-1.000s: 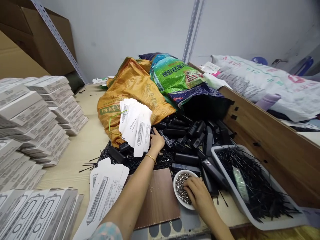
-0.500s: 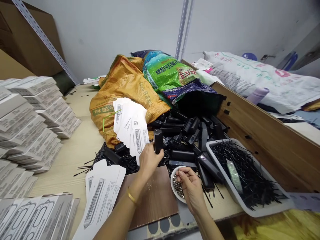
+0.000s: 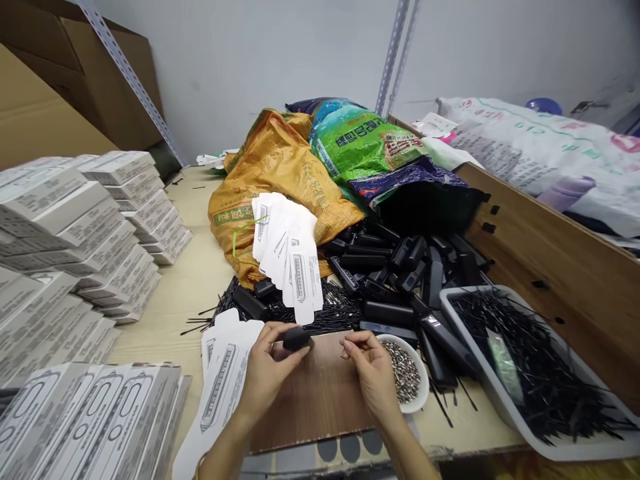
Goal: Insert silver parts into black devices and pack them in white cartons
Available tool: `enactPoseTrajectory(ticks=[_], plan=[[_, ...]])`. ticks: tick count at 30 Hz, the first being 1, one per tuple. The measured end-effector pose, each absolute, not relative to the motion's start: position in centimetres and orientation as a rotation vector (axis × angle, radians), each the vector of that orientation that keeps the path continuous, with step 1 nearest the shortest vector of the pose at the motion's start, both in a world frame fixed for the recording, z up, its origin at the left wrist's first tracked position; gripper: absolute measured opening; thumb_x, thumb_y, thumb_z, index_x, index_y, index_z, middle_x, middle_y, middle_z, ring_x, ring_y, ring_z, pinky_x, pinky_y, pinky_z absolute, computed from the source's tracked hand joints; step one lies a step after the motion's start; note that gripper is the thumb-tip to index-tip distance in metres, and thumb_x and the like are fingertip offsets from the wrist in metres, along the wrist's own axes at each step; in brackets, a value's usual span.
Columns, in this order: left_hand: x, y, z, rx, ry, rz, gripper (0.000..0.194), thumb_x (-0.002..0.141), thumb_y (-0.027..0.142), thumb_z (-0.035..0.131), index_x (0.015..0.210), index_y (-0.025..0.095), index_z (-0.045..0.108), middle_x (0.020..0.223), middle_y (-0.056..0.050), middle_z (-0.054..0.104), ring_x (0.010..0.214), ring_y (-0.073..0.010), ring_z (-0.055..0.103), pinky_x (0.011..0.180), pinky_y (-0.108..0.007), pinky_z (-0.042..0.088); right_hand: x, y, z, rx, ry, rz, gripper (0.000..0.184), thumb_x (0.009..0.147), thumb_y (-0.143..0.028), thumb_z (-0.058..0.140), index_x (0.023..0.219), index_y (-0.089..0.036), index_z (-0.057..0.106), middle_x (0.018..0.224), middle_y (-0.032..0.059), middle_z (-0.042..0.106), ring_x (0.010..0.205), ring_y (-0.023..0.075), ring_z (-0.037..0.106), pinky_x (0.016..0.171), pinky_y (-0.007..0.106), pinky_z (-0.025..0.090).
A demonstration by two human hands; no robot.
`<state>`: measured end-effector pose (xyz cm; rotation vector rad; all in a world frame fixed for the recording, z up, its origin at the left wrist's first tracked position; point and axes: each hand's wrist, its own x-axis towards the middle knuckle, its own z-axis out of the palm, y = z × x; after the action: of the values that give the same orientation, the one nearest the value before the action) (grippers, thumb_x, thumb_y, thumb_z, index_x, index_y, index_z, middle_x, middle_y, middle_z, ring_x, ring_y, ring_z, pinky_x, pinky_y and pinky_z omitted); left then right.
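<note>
Fingers of the person's left hand [image 3: 267,367] are closed around a black piece [image 3: 297,339] with a rounded end, held over the far left part of a brown panel [image 3: 320,400]; whether the piece touches the panel cannot be told. The right hand [image 3: 373,370] has its thumb and fingertips drawn together above the panel's far right corner, beside a white bowl [image 3: 424,393]; whether something small sits between them cannot be made out.

Beneath everything is the pale tabletop [image 3: 195,227]. White boxes [image 3: 95,257] stand stacked along its left edge, down to the near left corner. A wooden board [image 3: 590,267] runs along the right edge. Toward the far edge slump an orange bag [image 3: 280,163] and, to its right, a green bag [image 3: 360,143] with its mouth facing the near edge. A white tray [image 3: 565,448] of thin black strips [image 3: 530,360] takes up the near right corner. Black cases [image 3: 380,310] lie heaped in front of the two bags. One bundle of printed sheets [image 3: 283,243] leans against the orange bag; another bundle [image 3: 220,393] lies just left of the panel, which rests at the near edge. Smallest are the shiny metal bits [image 3: 407,370] filling the bowl.
</note>
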<state>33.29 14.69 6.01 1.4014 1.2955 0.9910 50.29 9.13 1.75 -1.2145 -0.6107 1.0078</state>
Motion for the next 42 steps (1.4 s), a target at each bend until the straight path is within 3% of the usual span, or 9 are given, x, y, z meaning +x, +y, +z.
enactPoseTrajectory(ticks=[2, 5, 8, 12, 20, 28, 31, 38, 42], plan=[[34.0, 14.6, 6.3, 0.85, 1.142, 1.091, 0.033, 0.071, 0.031, 0.076, 0.099, 0.019, 0.065, 0.103, -0.007, 0.068, 0.1, -0.0238, 0.064, 0.088, -0.038, 0.053, 49.9, 8.9, 1.9, -1.259, -0.674, 0.964, 0.023, 0.078, -0.04, 0.07, 0.079, -0.018, 0.064, 0.069, -0.0002, 0.059, 0.064, 0.0135, 0.056, 0.061, 0.025, 0.046], [35.1, 14.8, 6.9, 0.224, 0.962, 1.146, 0.021, 0.089, 0.023, 0.059, 0.109, 0.015, 0.058, 0.111, -0.012, 0.069, 0.104, -0.0249, 0.066, 0.092, -0.045, 0.053, 49.4, 8.4, 2.0, -1.355, -0.824, 0.872, 0.019, 0.084, -0.038, 0.062, 0.08, -0.019, 0.063, 0.071, 0.0003, 0.06, 0.066, 0.0143, 0.056, 0.063, 0.025, 0.045], [35.7, 14.9, 7.4, 0.021, 0.925, 1.165, 0.022, 0.095, 0.013, 0.046, 0.114, 0.011, 0.056, 0.103, -0.013, 0.071, 0.096, -0.0231, 0.07, 0.092, -0.044, 0.055, 48.9, 7.9, 2.2, -1.436, -1.008, 0.754, 0.016, 0.088, -0.033, 0.057, 0.081, -0.02, 0.063, 0.073, 0.0014, 0.063, 0.069, 0.0156, 0.058, 0.065, 0.026, 0.044], [36.0, 14.6, 7.7, -0.027, 0.921, 1.17, 0.03, 0.096, 0.012, 0.043, 0.124, 0.009, 0.054, 0.099, -0.014, 0.073, 0.091, -0.0211, 0.071, 0.09, -0.042, 0.057, 48.2, 7.5, 2.7, -1.431, -1.171, 0.592, 0.015, 0.09, -0.026, 0.052, 0.081, -0.021, 0.062, 0.077, 0.0024, 0.066, 0.073, 0.0168, 0.062, 0.066, 0.026, 0.046], [36.2, 13.7, 7.5, 0.056, 0.924, 1.222, 0.031, 0.094, 0.009, 0.045, 0.124, 0.008, 0.055, 0.102, -0.015, 0.072, 0.094, -0.0227, 0.071, 0.09, -0.044, 0.057, 47.9, 7.5, 2.6, -1.403, -1.261, 0.426, 0.016, 0.091, -0.02, 0.048, 0.081, -0.022, 0.059, 0.075, 0.0021, 0.064, 0.071, 0.0166, 0.061, 0.065, 0.026, 0.046], [36.3, 12.6, 7.3, 0.11, 0.948, 1.258, 0.024, 0.095, 0.009, 0.045, 0.114, 0.012, 0.058, 0.097, -0.011, 0.072, 0.09, -0.0197, 0.071, 0.078, -0.032, 0.061, 47.5, 7.4, 2.3, -1.372, -1.156, 0.518, 0.014, 0.089, -0.023, 0.051, 0.079, -0.022, 0.061, 0.074, 0.0018, 0.065, 0.07, 0.0168, 0.062, 0.065, 0.026, 0.047], [36.4, 12.5, 6.9, 0.162, 0.945, 1.286, 0.022, 0.094, 0.01, 0.047, 0.113, 0.014, 0.057, 0.098, -0.01, 0.071, 0.09, -0.0186, 0.071, 0.081, -0.032, 0.06, 47.1, 7.5, 2.0, -1.353, -1.031, 0.711, 0.016, 0.088, -0.03, 0.055, 0.077, -0.021, 0.06, 0.072, 0.0013, 0.064, 0.069, 0.0166, 0.061, 0.064, 0.026, 0.047], [34.7, 11.4, 8.3, 0.548, 0.815, 1.315, 0.034, 0.082, 0.032, 0.069, 0.113, 0.027, 0.054, 0.103, -0.002, 0.069, 0.096, -0.022, 0.068, 0.096, -0.048, 0.051, 48.1, 6.3, 1.1, -1.29, -0.861, 0.98, 0.02, 0.081, -0.037, 0.066, 0.09, -0.02, 0.061, 0.086, 0.0043, 0.066, 0.082, 0.0191, 0.063, 0.069, 0.028, 0.049], [34.0, 10.3, 6.1, 1.162, 0.777, 1.162, 0.031, 0.07, 0.035, 0.08, 0.095, 0.024, 0.065, 0.094, -0.004, 0.07, 0.096, -0.0243, 0.065, 0.097, -0.045, 0.049, 49.7, 5.4, 0.7, -1.422, -0.845, 0.874, 0.022, 0.082, -0.04, 0.064, 0.086, -0.019, 0.062, 0.081, 0.0047, 0.065, 0.079, 0.0196, 0.062, 0.07, 0.029, 0.048]])
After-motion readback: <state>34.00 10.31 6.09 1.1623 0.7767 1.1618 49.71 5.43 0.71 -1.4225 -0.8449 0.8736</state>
